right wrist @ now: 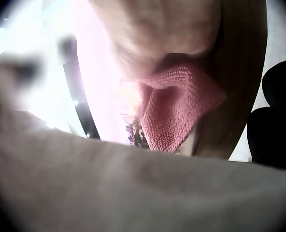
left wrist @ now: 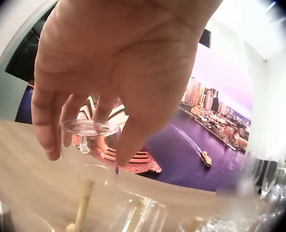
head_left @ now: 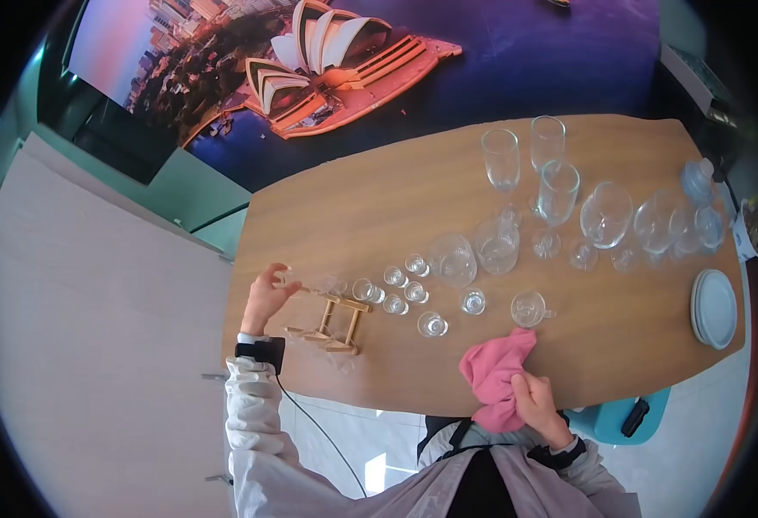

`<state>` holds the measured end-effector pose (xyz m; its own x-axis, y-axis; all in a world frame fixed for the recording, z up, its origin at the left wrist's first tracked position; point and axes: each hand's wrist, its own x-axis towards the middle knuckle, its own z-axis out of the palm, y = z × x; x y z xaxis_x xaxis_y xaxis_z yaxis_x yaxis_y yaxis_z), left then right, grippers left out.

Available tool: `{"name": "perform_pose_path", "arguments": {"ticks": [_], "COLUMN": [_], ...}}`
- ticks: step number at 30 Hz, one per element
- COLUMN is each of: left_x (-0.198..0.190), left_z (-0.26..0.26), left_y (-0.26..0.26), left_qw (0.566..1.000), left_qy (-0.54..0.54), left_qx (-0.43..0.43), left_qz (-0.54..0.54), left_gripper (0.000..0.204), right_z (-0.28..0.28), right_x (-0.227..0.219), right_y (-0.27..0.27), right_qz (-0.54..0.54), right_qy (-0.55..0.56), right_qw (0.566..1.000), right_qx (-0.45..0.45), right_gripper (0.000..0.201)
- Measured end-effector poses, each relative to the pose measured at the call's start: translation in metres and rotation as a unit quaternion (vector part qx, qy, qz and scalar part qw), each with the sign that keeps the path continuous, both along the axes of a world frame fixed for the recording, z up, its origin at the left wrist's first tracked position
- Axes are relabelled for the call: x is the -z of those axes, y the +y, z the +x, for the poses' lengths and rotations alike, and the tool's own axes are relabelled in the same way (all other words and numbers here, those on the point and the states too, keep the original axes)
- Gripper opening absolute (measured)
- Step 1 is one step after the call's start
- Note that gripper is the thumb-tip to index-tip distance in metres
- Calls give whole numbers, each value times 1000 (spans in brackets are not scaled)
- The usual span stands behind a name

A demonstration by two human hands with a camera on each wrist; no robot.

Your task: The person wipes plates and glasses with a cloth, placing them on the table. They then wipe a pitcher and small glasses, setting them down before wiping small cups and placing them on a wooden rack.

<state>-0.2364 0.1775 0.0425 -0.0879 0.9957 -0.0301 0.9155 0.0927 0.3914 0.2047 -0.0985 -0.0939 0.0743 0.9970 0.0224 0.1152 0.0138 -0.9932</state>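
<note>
My left hand (head_left: pixel 265 302) is at the left end of a wooden rack (head_left: pixel 357 332). In the left wrist view my left hand (left wrist: pixel 104 63) has thumb and fingers around the rim end of a clear glass (left wrist: pixel 92 140), above a wooden peg (left wrist: pixel 84 205). Other clear glasses hang on or stand beside the rack, partly blurred. Near the table's front edge my right hand (head_left: pixel 539 406) grips a bunched pink cloth (head_left: pixel 495 371). The right wrist view shows the cloth (right wrist: pixel 169 111) below the fingers of my right hand (right wrist: pixel 157 29).
Several small glasses (head_left: pixel 396 304) stand right of the rack, with a glass mug (head_left: pixel 528 308) beyond them. Large stemmed glasses (head_left: pixel 606 214) fill the back right of the wooden table (head_left: pixel 327 207). White plates (head_left: pixel 714 309) are stacked at the right edge. A cable runs from my left wrist.
</note>
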Motion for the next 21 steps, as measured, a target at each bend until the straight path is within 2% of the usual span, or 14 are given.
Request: {"name": "perform_pose_path", "arguments": {"ticks": [4,6,7,9,13,15,16,18,19,21], "left_x": [26,41,37,25,20,19,8,-21,-17,-6], "left_z": [-10,-22,-18,-1,6,4,17,59,63,65], "left_y": [9,14,12,7,6,8,4,-8,-8,-3], "left_qw": [999,996,997,983,986,995,995,978,979,938], "left_qy": [-13,-9,-8,-94,-50,84,84,39,39,126], "left_qx": [-8,22,22,-40,-53,45,45,203,200,308], "left_qz": [-48,-80,-80,-154,-149,41,41,-10,-9,-100], "left_gripper": [55,57,57,59,63,64,64,67,67,71], "right_z": [-1,-2,-1,0,-1,0,0,0,-1,-2], "right_x": [-5,-6,-6,-5,0,-1,-2,-3,-3,-4], "right_y": [3,3,3,3,2,3,3,4,4,5], "right_qz": [8,7,0,-5,4,8,6,4,11,19], "right_qy": [4,1,-3,-7,-6,-9,-12,-15,-14,-14], "right_qw": [1000,1000,1000,1000,1000,1000,1000,1000,1000,1000], "right_qx": [0,-5,-10,-11,-6,-5,-9,-16,-14,-12], "right_gripper": [27,27,27,27,26,25,25,25,25,25]}}
